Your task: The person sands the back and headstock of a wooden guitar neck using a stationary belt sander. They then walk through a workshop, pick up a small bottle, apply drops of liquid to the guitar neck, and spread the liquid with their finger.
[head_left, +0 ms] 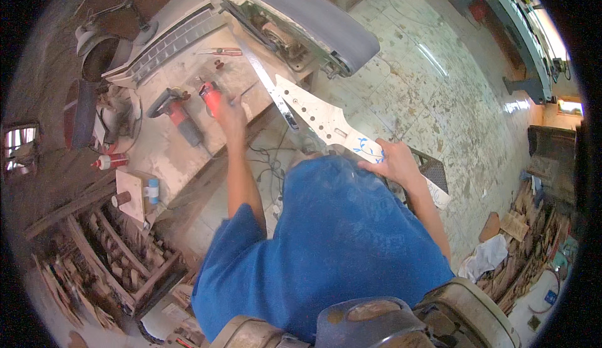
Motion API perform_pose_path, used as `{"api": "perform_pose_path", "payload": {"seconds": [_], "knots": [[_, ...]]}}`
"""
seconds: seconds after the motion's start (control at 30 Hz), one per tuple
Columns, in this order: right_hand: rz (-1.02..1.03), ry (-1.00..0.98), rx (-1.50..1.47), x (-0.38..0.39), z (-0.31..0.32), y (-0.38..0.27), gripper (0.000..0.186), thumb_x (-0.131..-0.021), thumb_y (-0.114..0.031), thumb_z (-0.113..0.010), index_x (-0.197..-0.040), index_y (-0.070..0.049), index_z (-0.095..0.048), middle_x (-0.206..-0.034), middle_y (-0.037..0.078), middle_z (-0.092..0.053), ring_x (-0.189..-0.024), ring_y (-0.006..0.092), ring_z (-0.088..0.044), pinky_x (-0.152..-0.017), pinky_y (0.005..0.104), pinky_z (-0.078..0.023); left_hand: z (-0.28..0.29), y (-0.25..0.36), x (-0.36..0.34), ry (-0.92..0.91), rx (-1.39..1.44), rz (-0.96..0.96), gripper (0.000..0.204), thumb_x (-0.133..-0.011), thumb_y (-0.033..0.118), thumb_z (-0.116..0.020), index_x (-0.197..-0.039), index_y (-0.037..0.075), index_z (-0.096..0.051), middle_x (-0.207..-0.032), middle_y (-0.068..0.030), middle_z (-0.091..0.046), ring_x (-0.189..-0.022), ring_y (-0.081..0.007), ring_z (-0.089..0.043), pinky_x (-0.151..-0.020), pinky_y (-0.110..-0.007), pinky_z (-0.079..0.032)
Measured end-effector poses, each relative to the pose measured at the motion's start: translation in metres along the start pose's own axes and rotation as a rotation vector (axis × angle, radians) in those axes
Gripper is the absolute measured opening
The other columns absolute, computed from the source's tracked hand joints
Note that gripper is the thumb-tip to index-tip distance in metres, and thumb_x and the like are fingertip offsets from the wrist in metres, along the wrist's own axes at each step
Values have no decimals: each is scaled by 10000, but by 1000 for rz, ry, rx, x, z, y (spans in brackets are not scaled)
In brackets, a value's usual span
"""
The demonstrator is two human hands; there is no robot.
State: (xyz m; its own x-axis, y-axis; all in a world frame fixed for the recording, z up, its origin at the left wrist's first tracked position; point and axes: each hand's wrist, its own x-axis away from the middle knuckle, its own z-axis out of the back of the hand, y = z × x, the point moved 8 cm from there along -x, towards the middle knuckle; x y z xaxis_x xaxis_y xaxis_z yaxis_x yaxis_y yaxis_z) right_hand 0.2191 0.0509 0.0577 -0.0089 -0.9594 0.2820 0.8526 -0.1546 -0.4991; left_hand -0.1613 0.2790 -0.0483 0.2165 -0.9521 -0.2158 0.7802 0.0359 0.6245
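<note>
My right hand (pixel 399 162) is closed around the shaft of a pale wooden guitar neck (pixel 342 133). The pointed headstock has a row of dark tuner holes and angles up toward the bench, and blue marks show on the wood beside my fingers. At the bench, my left hand (pixel 232 117) is slightly blurred, with its fingers wrapped round the lower body of a red power tool (pixel 211 96). Its lower end is hidden by that hand. Close by on the left lies a second red and grey power tool (pixel 178 118). A long metal ruler (pixel 263 78) slants past the headstock.
A belt sander (pixel 304 19) stands at the bench's far end. On the wooden bench (pixel 169 182) lie red-handled pliers (pixel 221 51), a red bottle (pixel 113 160) and a blue-and-white roll (pixel 152 191). Wood scraps (pixel 119 254) fill a rack at lower left; cables (pixel 269 166) hang below the bench.
</note>
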Motion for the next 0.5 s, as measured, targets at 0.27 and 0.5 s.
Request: {"api": "perform_pose_path", "payload": {"seconds": [0.27,0.5], "knots": [[42,48,95,-5,-8,-4,598,-770,-592,-801,-965,-38,-690,-730,224,-691,-692,417,-697,-640,486,-559,177,112,14,-275,180,-203,170,-892,198,-797,-989,60,-773,-831,-52,-724,-735,-104,-634,-679,-263,-471],[145,115,149,-8,-3,-16,582,-762,-569,-821,-938,-33,-676,-686,198,-674,-642,397,-684,-593,451,-542,178,176,27,-348,195,-385,143,-895,175,-796,-964,54,-761,-842,-73,-719,-777,-166,-673,-718,-308,-514]]}}
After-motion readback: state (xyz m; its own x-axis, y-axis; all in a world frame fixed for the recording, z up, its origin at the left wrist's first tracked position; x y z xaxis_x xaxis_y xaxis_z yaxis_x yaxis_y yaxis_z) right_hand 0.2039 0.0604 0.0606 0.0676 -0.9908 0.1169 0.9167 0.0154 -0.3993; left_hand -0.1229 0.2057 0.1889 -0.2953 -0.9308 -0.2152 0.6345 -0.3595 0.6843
